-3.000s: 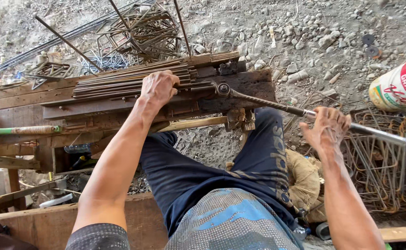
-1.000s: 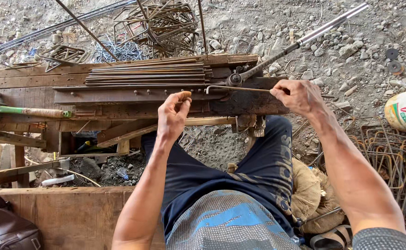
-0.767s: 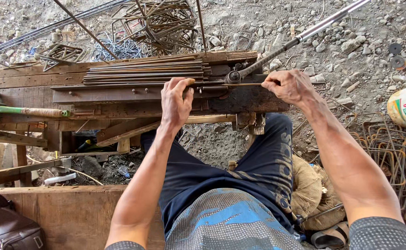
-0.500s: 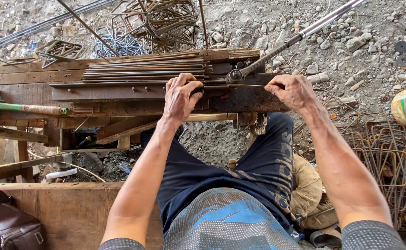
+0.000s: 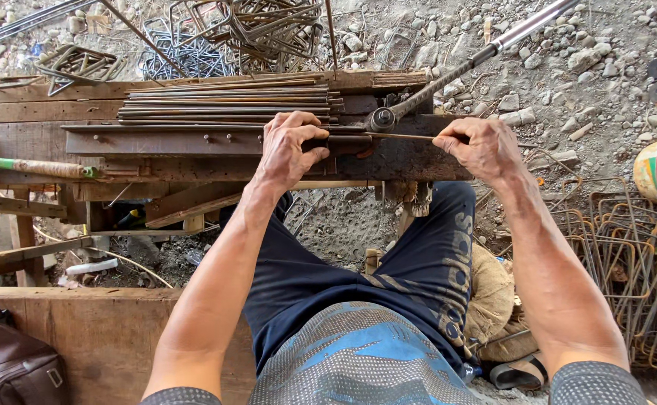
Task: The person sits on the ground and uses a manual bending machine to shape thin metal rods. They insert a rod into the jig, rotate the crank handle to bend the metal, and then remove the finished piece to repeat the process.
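A thin steel rod (image 5: pixel 407 136) lies across the front edge of the wooden desk (image 5: pixel 36 124), just below the middle of the upper half of the frame. The left hand (image 5: pixel 289 146) presses down on the rod's left part, its grip curled together over the metal, with the fingers wrapped around the rod and the flat iron bar (image 5: pixel 163 140) bolted to the desk. The right hand (image 5: pixel 478 146), right of centre, pinches the rod's other end, its grip clamped on it between thumb and fingertips. Between the two hands the rod passes under the round head of a bending lever (image 5: pixel 460 69), whose long handle slants up toward the upper right corner. Just behind the left hand, a bundle of straight rods (image 5: pixel 223 105) lies along the desk. Bent stirrups (image 5: pixel 261 22) pile up on the gravel at the top, and more stand in a stack (image 5: pixel 628 262) at the right edge. A brown bag (image 5: pixel 10 367) sits in the lower left corner.
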